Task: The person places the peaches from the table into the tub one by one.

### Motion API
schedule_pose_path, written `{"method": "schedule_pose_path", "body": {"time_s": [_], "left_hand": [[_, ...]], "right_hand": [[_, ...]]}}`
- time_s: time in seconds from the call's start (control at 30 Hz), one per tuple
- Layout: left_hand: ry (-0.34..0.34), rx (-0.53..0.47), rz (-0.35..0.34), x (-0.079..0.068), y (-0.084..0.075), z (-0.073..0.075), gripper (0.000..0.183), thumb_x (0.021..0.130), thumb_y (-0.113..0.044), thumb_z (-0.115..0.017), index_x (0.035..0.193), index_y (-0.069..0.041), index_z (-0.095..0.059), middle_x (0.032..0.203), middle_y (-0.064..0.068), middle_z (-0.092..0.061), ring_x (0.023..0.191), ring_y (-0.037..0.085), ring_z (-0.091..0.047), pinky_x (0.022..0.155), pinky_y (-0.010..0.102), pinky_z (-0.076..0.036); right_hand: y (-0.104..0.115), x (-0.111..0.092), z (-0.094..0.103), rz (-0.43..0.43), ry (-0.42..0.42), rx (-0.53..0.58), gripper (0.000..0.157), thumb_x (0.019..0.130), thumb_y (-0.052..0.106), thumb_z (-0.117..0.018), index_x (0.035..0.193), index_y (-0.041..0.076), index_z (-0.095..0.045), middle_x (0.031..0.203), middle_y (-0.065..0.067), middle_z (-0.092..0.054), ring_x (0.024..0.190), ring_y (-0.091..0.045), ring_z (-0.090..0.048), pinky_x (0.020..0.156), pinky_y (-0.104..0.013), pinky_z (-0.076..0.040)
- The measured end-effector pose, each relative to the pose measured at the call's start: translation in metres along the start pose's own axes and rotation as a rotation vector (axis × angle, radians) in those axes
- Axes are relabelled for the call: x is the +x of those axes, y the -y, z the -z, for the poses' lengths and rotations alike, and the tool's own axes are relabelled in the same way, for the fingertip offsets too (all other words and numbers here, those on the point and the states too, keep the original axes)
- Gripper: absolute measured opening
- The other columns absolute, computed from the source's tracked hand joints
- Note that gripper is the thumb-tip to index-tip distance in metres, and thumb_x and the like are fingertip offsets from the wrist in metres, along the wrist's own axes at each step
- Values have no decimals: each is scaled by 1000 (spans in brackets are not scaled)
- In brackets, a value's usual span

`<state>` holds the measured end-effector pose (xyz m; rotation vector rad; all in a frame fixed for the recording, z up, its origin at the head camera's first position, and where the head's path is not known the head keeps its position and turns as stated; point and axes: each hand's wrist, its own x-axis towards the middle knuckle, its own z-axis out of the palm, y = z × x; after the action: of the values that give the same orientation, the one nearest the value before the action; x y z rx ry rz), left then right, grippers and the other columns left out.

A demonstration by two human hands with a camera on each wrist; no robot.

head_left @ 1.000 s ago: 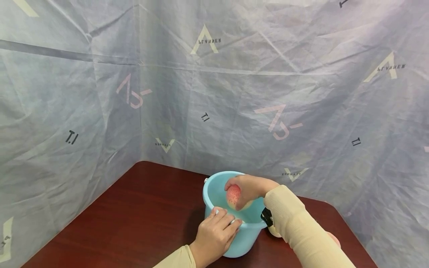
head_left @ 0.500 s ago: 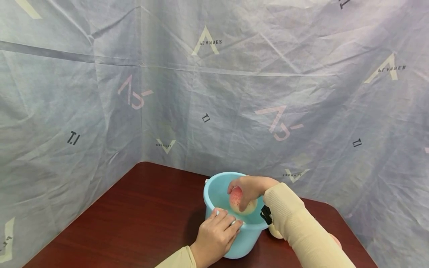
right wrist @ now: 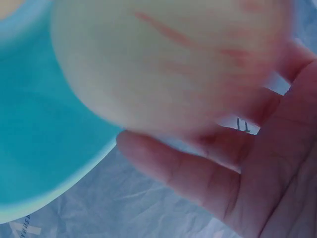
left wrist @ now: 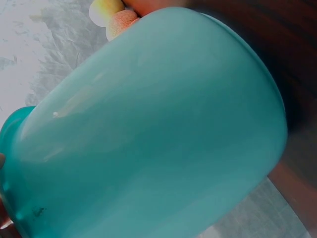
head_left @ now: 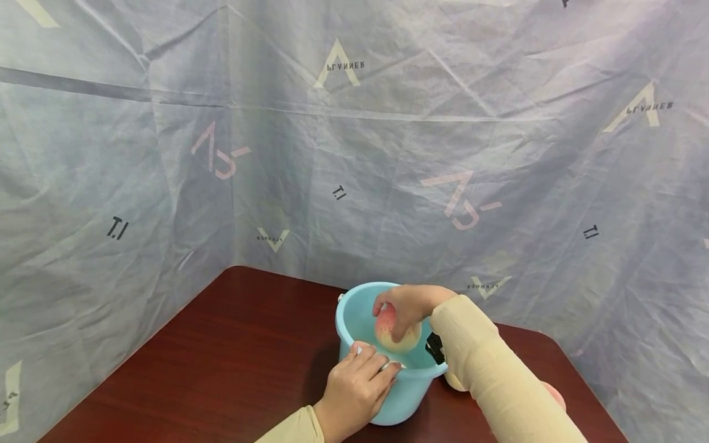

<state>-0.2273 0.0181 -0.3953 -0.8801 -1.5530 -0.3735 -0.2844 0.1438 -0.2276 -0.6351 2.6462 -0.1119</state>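
Observation:
A light blue bucket (head_left: 401, 397) stands upright on the table, and its smooth wall (left wrist: 158, 124) fills most of the left wrist view. My left hand (head_left: 354, 384) grips the near side of its rim, fingers hooked over the edge. Inside the bucket's mouth my right hand (head_left: 411, 306) holds a peach (head_left: 407, 338) from above, thumb on the near side. In the right wrist view the peach (right wrist: 168, 69) shows cream skin with red streaks, blurred, against curled fingers (right wrist: 173, 168).
Two more peach-like fruits, a cream one (head_left: 456, 381) and a pink one (head_left: 555, 397), lie right of the bucket, partly hidden by my right sleeve (head_left: 498, 369). A black wrist camera (head_left: 434, 348) sits below my right wrist. Grey printed cloth (head_left: 388, 154) hangs behind the dark red table (head_left: 221, 357).
The peach and my right hand dipped slightly down and right, then came back up and left inside the bucket's mouth. My left hand keeps its place on the rim.

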Motion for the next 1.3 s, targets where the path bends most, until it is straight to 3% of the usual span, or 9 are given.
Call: {"method": "schedule_pose_path", "body": {"time_s": [0.17, 0.67, 1.3], "left_hand": [[0, 29, -5, -1, 0, 1, 32, 101, -19, -45, 88, -17, -73, 80, -4, -63, 78, 13, -61, 76, 31, -53], [9, -6, 13, 0, -1, 0, 30, 102, -20, -46, 90, -16, -73, 83, -4, -64, 78, 12, -61, 75, 27, -52], [-10, 10, -1, -1, 0, -2, 30, 102, -21, -46, 90, -16, -73, 81, -3, -62, 76, 14, -59, 77, 31, -51]], "right_hand": [[-1, -4, 1, -30, -16, 72, 38, 84, 3, -70, 115, 22, -61, 113, -7, -58, 83, -20, -60, 68, -39, -54], [-6, -9, -3, -44, -10, 106, 36, 84, 3, -70, 114, 21, -61, 112, -7, -58, 91, -22, -60, 74, -45, -55], [-24, -21, 2, -59, -33, 74, 38, 83, 4, -71, 117, 18, -61, 115, -11, -59, 87, -21, -60, 72, -37, -52]]}}
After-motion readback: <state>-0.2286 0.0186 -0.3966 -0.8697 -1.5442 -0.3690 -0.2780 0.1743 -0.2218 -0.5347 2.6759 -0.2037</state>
